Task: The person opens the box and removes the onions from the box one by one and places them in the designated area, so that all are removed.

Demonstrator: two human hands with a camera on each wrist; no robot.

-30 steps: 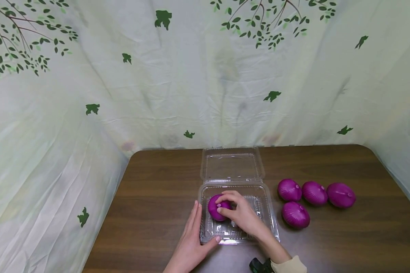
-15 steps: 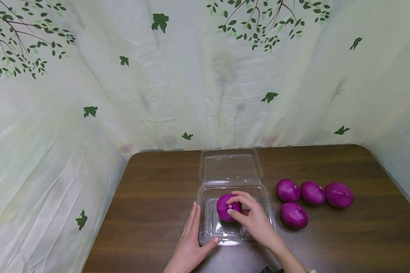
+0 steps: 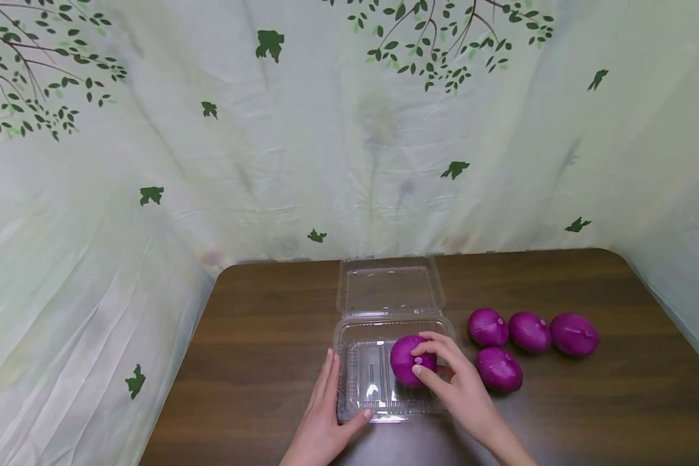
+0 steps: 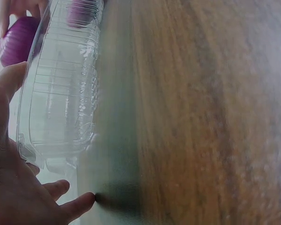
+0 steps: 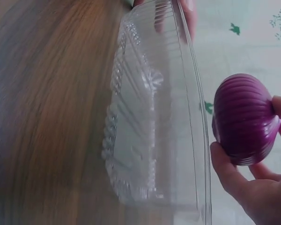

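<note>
My right hand point(image 3: 463, 391) holds a purple red onion point(image 3: 406, 362) between thumb and fingers, over the right half of a clear plastic clamshell container point(image 3: 358, 414). In the right wrist view the onion point(image 5: 243, 119) appears raised past the container's rim point(image 5: 199, 103). My left hand point(image 3: 326, 408) lies along the container's left side with straight fingers, its thumb at the front rim. The left wrist view shows that thumb point(image 4: 14, 77) by the rim and the other fingers spread near the corner.
Several more purple onions point(image 3: 499, 369) lie grouped on the brown wooden table point(image 3: 256, 349), right of the container. The hinged lid point(image 3: 390, 288) is folded back towards the table's far edge. A pale leaf-printed curtain point(image 3: 326, 129) hangs behind.
My right hand has carried the onion rightward, from the container's left side to its right half. The left hand has kept its place at the container, and the head view has shifted slightly.
</note>
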